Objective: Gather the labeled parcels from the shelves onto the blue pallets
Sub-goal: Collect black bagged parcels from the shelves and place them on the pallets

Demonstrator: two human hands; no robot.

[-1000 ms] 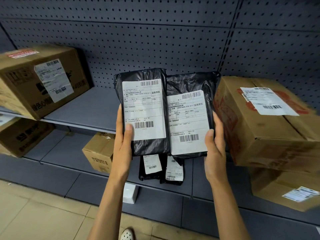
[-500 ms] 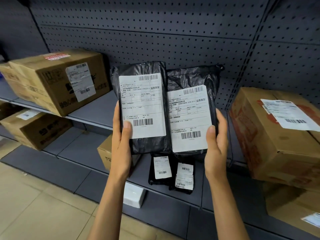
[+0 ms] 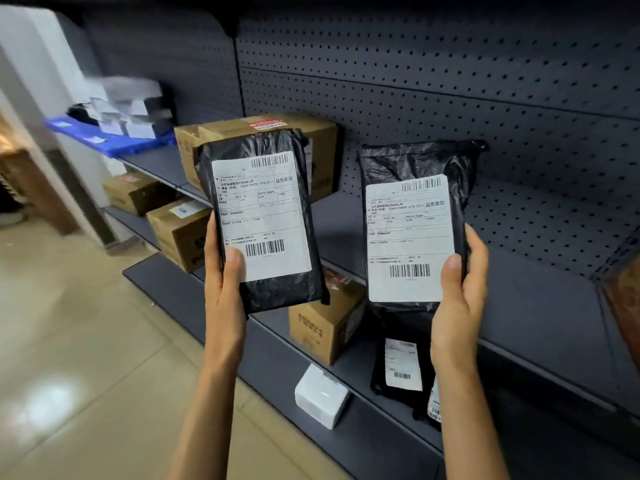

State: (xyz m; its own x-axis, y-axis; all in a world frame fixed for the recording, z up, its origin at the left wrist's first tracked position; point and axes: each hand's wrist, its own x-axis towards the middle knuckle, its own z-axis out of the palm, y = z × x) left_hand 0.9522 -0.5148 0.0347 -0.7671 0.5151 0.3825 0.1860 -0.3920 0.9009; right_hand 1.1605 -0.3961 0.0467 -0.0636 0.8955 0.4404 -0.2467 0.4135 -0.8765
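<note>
At 9 o'clock, head view: left hand (image 3: 223, 289) raised, thumb across the label, clasping an upright black parcel (image 3: 261, 220). At 3 o'clock: right hand (image 3: 459, 299) likewise gripping a second black parcel (image 3: 414, 230), well apart, before the shelves (image 3: 540, 306).

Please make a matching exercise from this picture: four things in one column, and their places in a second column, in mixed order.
Things:
1. left hand
2. right hand
3. white box
4. blue pallet

Places:
A. far left, with parcels piled on it
B. on the lowest shelf
C. gripping the black parcel nearer the pegboard
D. gripping the black parcel in front of a cardboard box

Pairs: 1-D, 2-C, 3-B, 4-A
</note>
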